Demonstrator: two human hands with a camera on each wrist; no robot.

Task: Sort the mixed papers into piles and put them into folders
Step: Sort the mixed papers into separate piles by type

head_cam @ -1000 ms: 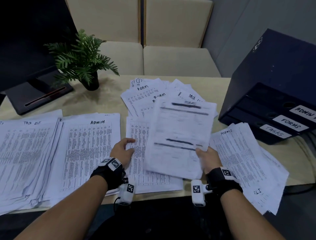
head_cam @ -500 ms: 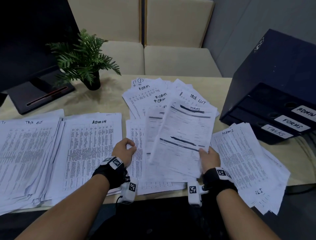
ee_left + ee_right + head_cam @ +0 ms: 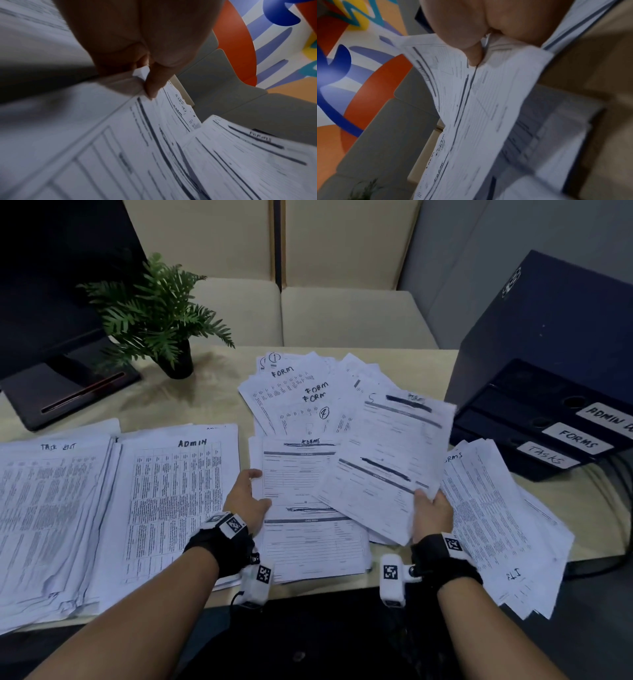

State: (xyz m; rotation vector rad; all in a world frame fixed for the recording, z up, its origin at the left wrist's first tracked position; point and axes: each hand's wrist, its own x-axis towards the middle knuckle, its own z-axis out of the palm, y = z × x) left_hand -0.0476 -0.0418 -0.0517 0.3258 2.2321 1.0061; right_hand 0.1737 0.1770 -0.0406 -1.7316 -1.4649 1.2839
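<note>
Sheets (image 3: pixel 387 470) hovering right of centre frame, light, limp, sliding easily over each other; gripping best at a lower corner, right hand (image 3: pixel 432 513) fingers (image 3: pixel 473 58) pinching exactly there. Left hand (image 3: pixel 245 498) pinching the left edge of the centre pile (image 3: pixel 308 546) on the surface (image 3: pixel 205 402). Lying stacked at right frame, folders (image 3: pixel 527 419) marked ADMIN, FORMS, TASKS; contents not showing.

"ADMIN" on centre-left pile (image 3: pixel 164 491), "FORM" on fanned sheets (image 3: pixel 291 395), "FORMS" and "TASKS" on folder labels (image 3: pixel 579 438)

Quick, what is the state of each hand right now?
Left hand: pinches the edge of the middle pile.
Right hand: grips a bundle of forms.
</note>
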